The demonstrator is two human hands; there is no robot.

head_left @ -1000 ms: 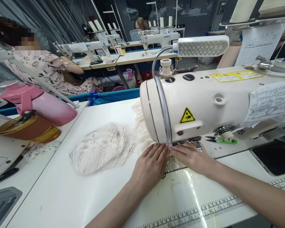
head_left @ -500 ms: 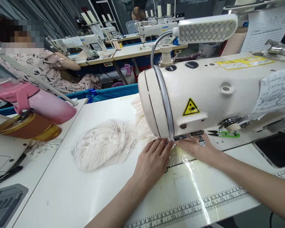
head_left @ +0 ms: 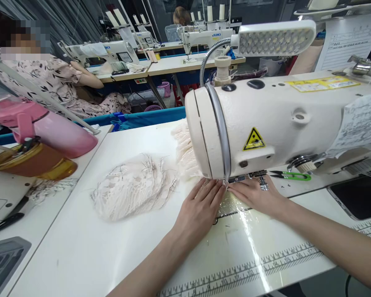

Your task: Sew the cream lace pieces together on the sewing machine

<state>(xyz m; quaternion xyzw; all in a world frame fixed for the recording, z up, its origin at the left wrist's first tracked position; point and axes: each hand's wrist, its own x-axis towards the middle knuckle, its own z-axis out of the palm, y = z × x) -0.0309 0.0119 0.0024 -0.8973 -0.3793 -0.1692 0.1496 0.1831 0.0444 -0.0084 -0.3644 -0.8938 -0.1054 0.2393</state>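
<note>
Below the head of a white sewing machine (head_left: pixel 266 119), both hands work close to the needle area. My left hand (head_left: pixel 200 206) lies palm down, its fingers stretched forward on the table and onto the edge of pale lace fabric (head_left: pixel 185 152). That fabric runs behind the machine head and is partly hidden by it. From the other side, my right hand (head_left: pixel 259 192) reaches in under the machine, fingertips closed on a small bit of the fabric beside the presser foot. To the left rests a bunched pile of lace pieces (head_left: pixel 132 189) with dark loose threads.
Green-handled thread snips (head_left: pixel 292 175) and a dark phone (head_left: pixel 358 198) lie at right. A ruler strip (head_left: pixel 244 270) runs along the front edge. A pink bottle (head_left: pixel 62 132) and amber cup (head_left: pixel 34 163) stand left. A co-worker (head_left: pixel 52 82) sits beyond, near other machines.
The view has shifted slightly, so the machine appears a little further right. My left fingers have shifted slightly at the fabric edge; my right hand stays almost in place.
</note>
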